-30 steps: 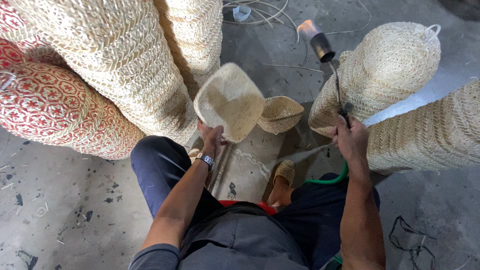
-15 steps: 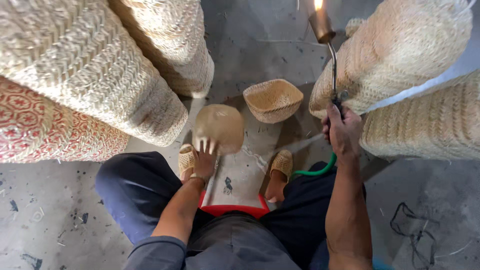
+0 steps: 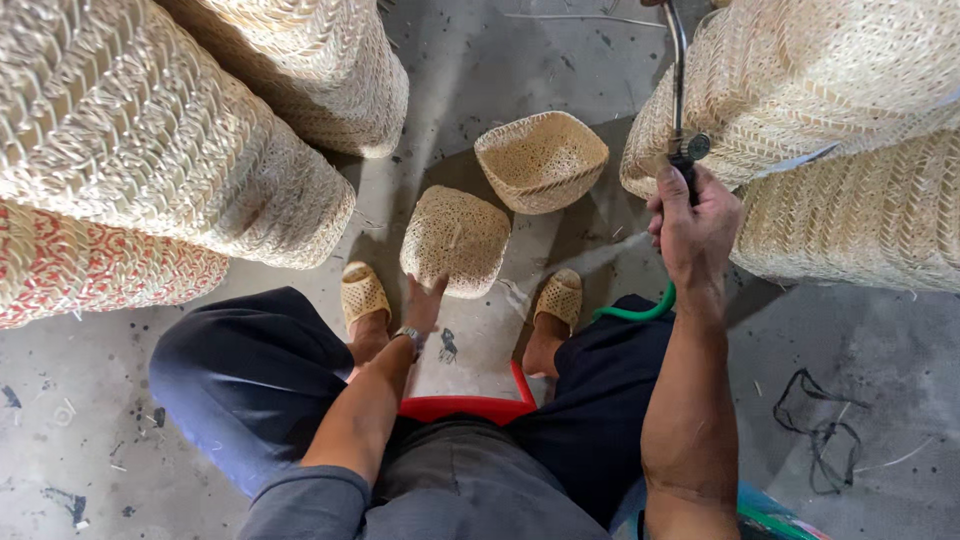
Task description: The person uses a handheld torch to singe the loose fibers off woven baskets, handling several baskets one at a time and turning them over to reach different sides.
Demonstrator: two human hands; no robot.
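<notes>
My left hand [image 3: 423,303] grips the near rim of a small pale woven basket [image 3: 455,240], held bottom-up just above the floor between my feet. My right hand [image 3: 693,232] is closed on the handle of a gas torch [image 3: 680,90], whose metal tube runs up out of the top of the view. A green hose [image 3: 640,312] curls from below that hand toward my right foot. A second small woven basket [image 3: 541,160] lies on the floor beyond the first, its open side facing up.
Tall stacks of woven baskets [image 3: 150,150] crowd the left, one with a red pattern [image 3: 90,275]. More stacks [image 3: 840,130] stand at the right. I sit on a red stool [image 3: 470,406], feet in woven sandals [image 3: 362,292] on grey concrete. A tangle of black wire [image 3: 815,425] lies at right.
My left hand has lowered and turned the small basket so its bottom faces up. The torch has risen, and its burning tip has left the top of the view.
</notes>
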